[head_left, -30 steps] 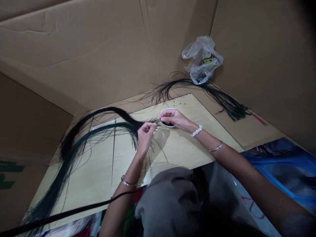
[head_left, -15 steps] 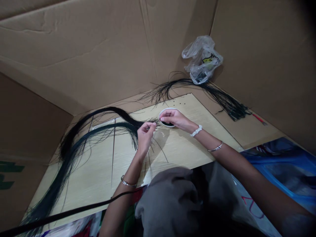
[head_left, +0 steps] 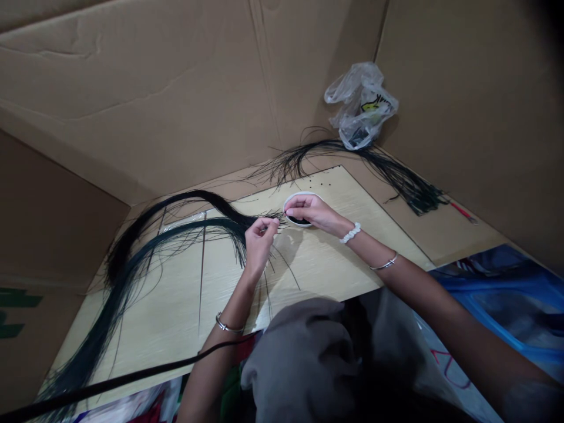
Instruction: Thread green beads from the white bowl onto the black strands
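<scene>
Cardboard box walls are enclosing a pale wood-grain board, and the work is proceeding on that board. Against the preceding frame, both hands are staying almost exactly in place; only the view is drifting slightly. The left hand is pinching a long black fibre bundle narrowly between thumb and fingers, just beside the dish. The bundle is lying across the board in two dark arcs, its loose ends trailing off the near left corner, with stray strands fanning out below the hand. The right hand is poised at a small white-rimmed dish, thumb and forefinger drawn close together; whether they are holding a strand, cannot tell. Something black is sitting inside the dish, mostly hidden by the hand. A second fibre bundle is lying beyond the board's far edge, below a crumpled plastic bag, and its gathered end is resting just beside a small red item.
</scene>
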`<act>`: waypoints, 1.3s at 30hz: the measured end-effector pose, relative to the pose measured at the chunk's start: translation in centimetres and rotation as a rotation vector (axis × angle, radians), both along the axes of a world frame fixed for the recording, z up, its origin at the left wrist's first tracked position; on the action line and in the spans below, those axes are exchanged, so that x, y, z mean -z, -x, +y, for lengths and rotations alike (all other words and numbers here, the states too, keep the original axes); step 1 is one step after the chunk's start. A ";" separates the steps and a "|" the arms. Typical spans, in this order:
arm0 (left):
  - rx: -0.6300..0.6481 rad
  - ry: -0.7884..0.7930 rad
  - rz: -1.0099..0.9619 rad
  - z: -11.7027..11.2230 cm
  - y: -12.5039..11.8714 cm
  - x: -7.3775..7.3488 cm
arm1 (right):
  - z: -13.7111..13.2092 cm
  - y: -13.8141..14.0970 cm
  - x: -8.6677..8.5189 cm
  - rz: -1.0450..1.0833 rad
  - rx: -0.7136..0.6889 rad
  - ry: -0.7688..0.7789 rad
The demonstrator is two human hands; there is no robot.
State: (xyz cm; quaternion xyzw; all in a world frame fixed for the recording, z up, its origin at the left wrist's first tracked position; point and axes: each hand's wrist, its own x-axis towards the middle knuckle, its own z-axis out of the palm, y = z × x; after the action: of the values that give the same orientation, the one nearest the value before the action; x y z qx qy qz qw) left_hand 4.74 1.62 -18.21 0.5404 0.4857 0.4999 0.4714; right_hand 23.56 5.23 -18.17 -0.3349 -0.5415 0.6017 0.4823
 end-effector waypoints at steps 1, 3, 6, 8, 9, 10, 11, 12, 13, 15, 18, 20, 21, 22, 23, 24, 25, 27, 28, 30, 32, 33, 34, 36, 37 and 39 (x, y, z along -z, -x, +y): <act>0.001 -0.001 0.001 0.0 0.0 0.0 | 0.0 0.0 0.0 0.004 0.002 0.000; 0.003 -0.002 0.002 0.0 0.0 0.1 | 0.0 0.0 -0.1 0.008 0.007 0.006; 0.002 -0.006 0.003 0.0 0.0 0.1 | 0.0 0.1 -0.1 0.009 0.009 0.015; 0.004 -0.007 0.001 0.0 0.0 0.0 | 0.0 0.1 -0.1 0.007 0.006 0.012; 0.005 -0.007 -0.002 0.0 0.0 0.0 | 0.0 0.1 0.0 0.006 0.005 0.009; 0.004 -0.005 -0.004 0.0 -0.1 0.0 | 0.0 0.1 0.0 0.005 0.004 0.005; 0.004 -0.002 -0.005 0.0 -0.1 -0.1 | 0.0 0.1 0.0 0.004 0.004 0.002; 0.001 0.000 -0.004 -0.1 -0.1 -0.1 | 0.0 0.1 0.0 0.003 0.004 0.000; -0.001 0.002 -0.003 -0.1 -0.1 -0.2 | 0.0 0.1 0.0 0.003 0.004 -0.001; -0.001 0.003 0.003 -0.1 -0.1 -0.2 | 0.0 0.0 0.0 0.005 0.001 -0.004; 0.000 0.000 0.015 -0.1 -0.1 -0.2 | 0.0 0.0 -0.1 0.009 -0.002 -0.006; -0.003 0.000 0.021 -0.1 -0.1 -0.1 | 0.0 0.0 -0.1 0.011 0.000 -0.004; -0.004 0.002 0.022 -0.1 -0.1 -0.1 | 0.0 0.0 -0.1 0.010 0.000 -0.001; -0.005 0.004 0.023 -0.1 -0.1 -0.2 | 0.0 0.0 0.0 0.011 0.001 0.002; -0.007 0.005 0.023 -0.1 -0.1 -0.2 | 0.0 0.0 0.0 0.013 0.002 0.003; -0.008 0.005 0.021 -0.1 -0.1 -0.2 | 0.0 0.0 0.0 0.015 0.004 0.004; -0.008 0.006 0.019 -0.1 -0.1 -0.2 | 0.0 0.0 0.0 0.017 0.004 0.004; -0.006 0.006 0.014 -0.1 -0.1 -0.1 | 0.0 0.0 0.0 0.020 0.006 0.000; -0.004 0.006 0.012 -0.1 -0.1 -0.1 | 0.0 0.0 0.0 0.021 0.008 -0.003; -0.001 0.008 0.009 -0.1 -0.1 -0.1 | 0.0 0.1 -0.1 0.017 0.009 -0.007; -0.006 0.010 0.012 -0.1 -0.2 -0.2 | -0.1 0.1 -0.1 0.010 0.011 -0.006; -0.007 0.012 0.015 -0.1 -0.2 -0.2 | -0.1 0.1 -0.2 0.005 0.011 -0.005; -0.008 0.015 0.019 -0.1 -0.2 -0.2 | -0.1 0.1 -0.2 0.001 0.011 -0.005; -0.007 0.019 0.024 -0.1 -0.2 -0.3 | -0.1 0.1 -0.2 -0.008 0.014 -0.013; -0.004 0.020 0.025 -0.1 -0.2 -0.3 | -0.1 0.1 -0.1 -0.013 0.015 -0.019; -0.003 0.015 0.025 -0.1 -0.2 -0.2 | 0.0 0.1 0.1 -0.015 0.009 -0.027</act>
State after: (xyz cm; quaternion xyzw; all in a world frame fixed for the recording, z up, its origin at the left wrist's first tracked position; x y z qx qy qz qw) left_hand 4.95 1.52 -17.99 0.5423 0.4962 0.4902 0.4684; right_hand 23.51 5.20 -18.25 -0.3352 -0.5518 0.5896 0.4854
